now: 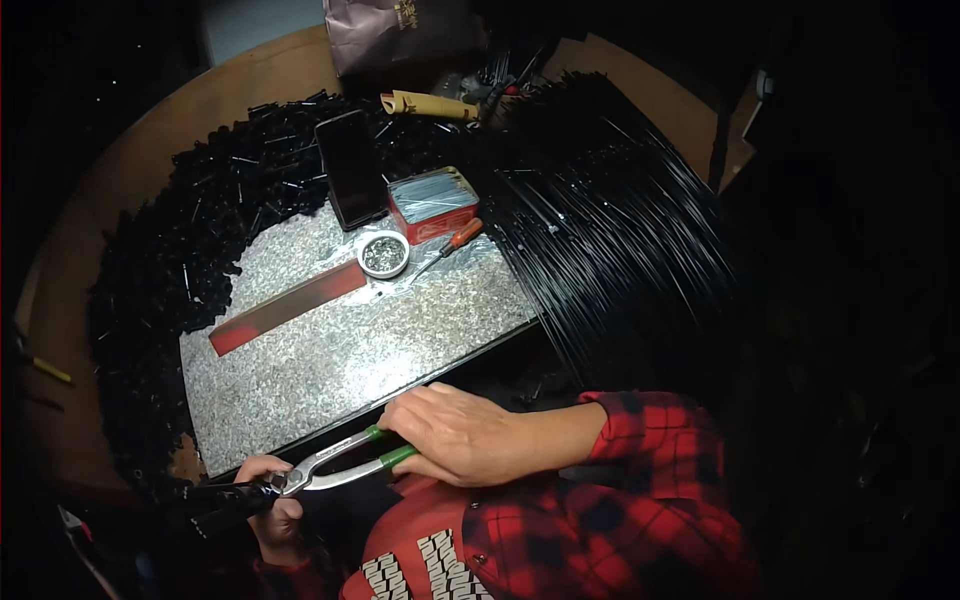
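Observation:
My right hand (450, 435) is closed round the green-gripped handles of metal pliers (322, 462), whose handles stand somewhat apart. Lower left, my left hand (272, 505) is closed on a dark black part (222, 510) right at the jaws. What exactly the jaws bite on is too dark to make out. Beyond both hands lies a speckled stone-look board (370, 345). On it rest a long red-brown bar (288, 306), a small white bowl (383, 255) of tiny shiny pieces, and a screwdriver (460, 238) with an orange handle.
A large heap of small black parts (160, 270) borders the board on the left and back. Many long thin black rods (630, 250) fan out at the right. A dark phone (350, 170) stands beside a red box (435, 212) of thin metal pins. Farther back sits a bag (400, 35).

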`<state>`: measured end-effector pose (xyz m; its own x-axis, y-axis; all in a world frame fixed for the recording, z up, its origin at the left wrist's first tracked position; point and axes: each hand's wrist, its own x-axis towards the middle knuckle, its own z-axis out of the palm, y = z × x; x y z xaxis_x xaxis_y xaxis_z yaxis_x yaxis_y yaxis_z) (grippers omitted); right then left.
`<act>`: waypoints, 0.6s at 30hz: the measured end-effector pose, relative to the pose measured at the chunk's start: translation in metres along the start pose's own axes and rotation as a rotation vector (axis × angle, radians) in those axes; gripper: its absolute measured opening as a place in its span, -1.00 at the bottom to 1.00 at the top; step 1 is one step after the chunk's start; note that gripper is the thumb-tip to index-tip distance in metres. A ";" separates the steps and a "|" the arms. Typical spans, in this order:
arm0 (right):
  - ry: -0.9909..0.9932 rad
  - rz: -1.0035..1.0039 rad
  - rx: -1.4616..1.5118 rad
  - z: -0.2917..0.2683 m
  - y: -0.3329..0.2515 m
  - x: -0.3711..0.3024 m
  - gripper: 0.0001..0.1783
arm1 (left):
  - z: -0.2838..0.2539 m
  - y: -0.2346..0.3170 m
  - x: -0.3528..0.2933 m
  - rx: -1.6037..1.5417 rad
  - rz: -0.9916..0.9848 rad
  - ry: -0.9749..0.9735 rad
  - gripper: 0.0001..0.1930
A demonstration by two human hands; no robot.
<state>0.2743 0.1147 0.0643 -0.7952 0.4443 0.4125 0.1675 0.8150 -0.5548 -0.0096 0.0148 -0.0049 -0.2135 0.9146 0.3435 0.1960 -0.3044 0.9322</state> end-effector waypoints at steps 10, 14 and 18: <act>-0.581 0.493 0.735 -0.013 -0.012 -0.004 -0.70 | 0.001 0.015 0.004 -0.049 -0.031 -0.037 -0.24; -0.043 -0.075 -0.224 -0.002 -0.005 0.004 -0.46 | 0.003 0.030 0.001 -0.057 -0.106 -0.034 -0.26; -0.543 0.616 0.724 -0.013 -0.003 0.003 -0.78 | 0.005 0.033 0.026 -0.222 -0.053 -0.264 -0.36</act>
<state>0.2791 0.1188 0.0766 -0.8733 0.3322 -0.3564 0.3837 0.0182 -0.9233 -0.0039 0.0295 0.0345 0.0430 0.9592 0.2794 -0.0277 -0.2784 0.9601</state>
